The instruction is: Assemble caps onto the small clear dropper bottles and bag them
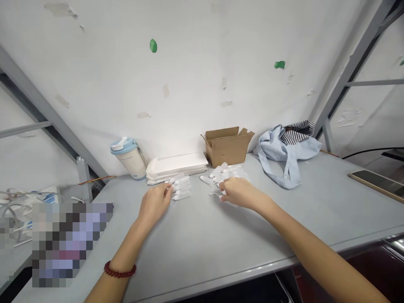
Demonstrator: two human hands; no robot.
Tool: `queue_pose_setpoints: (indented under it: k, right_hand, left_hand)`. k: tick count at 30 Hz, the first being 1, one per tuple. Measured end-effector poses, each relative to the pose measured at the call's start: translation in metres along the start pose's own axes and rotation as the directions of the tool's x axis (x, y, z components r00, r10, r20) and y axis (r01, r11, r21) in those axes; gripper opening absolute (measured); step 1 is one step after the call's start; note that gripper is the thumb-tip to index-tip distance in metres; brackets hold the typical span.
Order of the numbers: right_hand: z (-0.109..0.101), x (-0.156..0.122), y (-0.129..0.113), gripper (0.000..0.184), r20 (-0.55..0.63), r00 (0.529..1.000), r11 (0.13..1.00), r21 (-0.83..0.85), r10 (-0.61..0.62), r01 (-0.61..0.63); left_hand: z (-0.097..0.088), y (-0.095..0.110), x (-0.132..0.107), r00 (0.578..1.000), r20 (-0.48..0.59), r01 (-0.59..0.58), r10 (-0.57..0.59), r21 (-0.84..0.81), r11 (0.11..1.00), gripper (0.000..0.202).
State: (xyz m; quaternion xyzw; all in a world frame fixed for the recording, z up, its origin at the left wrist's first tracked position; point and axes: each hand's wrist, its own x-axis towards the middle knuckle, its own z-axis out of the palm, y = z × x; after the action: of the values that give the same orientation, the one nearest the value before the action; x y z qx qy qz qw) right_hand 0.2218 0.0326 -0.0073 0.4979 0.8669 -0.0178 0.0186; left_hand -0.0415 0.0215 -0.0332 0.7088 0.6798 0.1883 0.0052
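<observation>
On the grey surface [195, 244], toward the wall [189, 84], lay small translucent plastic tags with thin loops, in two groups. Left group [183, 184]: overlapping, narrow ends toward the left hand [155, 201], whose fingers were drawn close together there; whether they gripped one could not be told. Right pile [221, 170]: looser, partly hidden by the right hand [236, 191], its fingers curled, narrowly parted from the thumb; hold unclear. Handling, as judged: very light, thin, fairly stiff, slick-faced, not very fragile, loops apt to tangle; best taken singly, by the narrow neck or side edges. Behind the left group: flat white stack [176, 163]. Behind the right pile: open cardboard box [229, 151]. Farther left: blue-lidded tumbler [129, 160]. Farther right: pale-blue fabric bag [280, 147], then smartphone [378, 183].
</observation>
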Motion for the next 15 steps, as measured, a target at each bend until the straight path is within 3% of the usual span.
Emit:
queue_pose_setpoints:
  k: [8,12,15]
  right_hand:
    - [0.000,-0.005,-0.008,0.006,0.112,0.992,0.998,-0.012,-0.053,0.055]
    - [0.004,-0.006,-0.009,0.010,0.070,0.983,0.985,0.057,-0.169,0.165]
    - [0.002,-0.006,-0.008,0.006,-0.059,0.957,0.925,0.247,-0.284,0.290]
  left_hand:
    - [-0.001,0.006,-0.004,0.998,-0.049,-0.034,0.032,-0.042,0.999,0.032]
    - [0.001,0.018,-0.010,0.988,0.027,-0.145,0.151,-0.149,0.978,0.031]
    - [0.004,0.026,-0.015,0.961,0.117,-0.200,0.252,-0.340,0.919,0.029]
